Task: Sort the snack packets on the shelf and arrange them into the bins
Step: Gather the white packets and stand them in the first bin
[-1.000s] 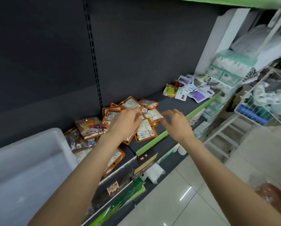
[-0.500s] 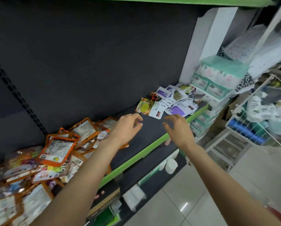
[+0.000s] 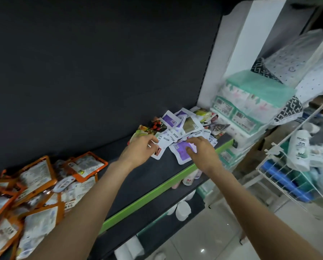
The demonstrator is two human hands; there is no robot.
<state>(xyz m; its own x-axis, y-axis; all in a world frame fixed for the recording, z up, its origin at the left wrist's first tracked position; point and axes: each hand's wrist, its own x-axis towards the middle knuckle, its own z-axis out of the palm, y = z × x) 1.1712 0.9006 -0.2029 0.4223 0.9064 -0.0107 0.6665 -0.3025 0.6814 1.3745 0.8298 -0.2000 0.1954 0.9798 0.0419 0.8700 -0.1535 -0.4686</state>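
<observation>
From the head camera, both hands are at the far-right pile of snack packets on the dark shelf (image 3: pixel 153 171). The left hand (image 3: pixel 141 150) has its fingers curled onto a white packet (image 3: pixel 161 145) at the near-left edge of that pile — it looks like a pinch on the packet's edge, though the thumb is hidden. The right hand (image 3: pixel 201 150) lies on a purple packet (image 3: pixel 182 151), fingers bent down onto its face; whether it has really got hold of it or is only pressing it, I cannot tell. Behind them the rest of the white and purple packets (image 3: pixel 185 124) lie loose and overlapping, reaching to the shelf's right end. A separate heap of orange packets (image 3: pixel 37 177) sits well apart at the near left of the same shelf. No bin shows in this view.

The step in hand seems to be gathering the white and purple kind from the far pile. The next move probably calls for lifting the two front packets clear without dragging their neighbours over the green shelf edge (image 3: pixel 157 190) — then carrying them to a bin, wherever it stands out of sight.
</observation>
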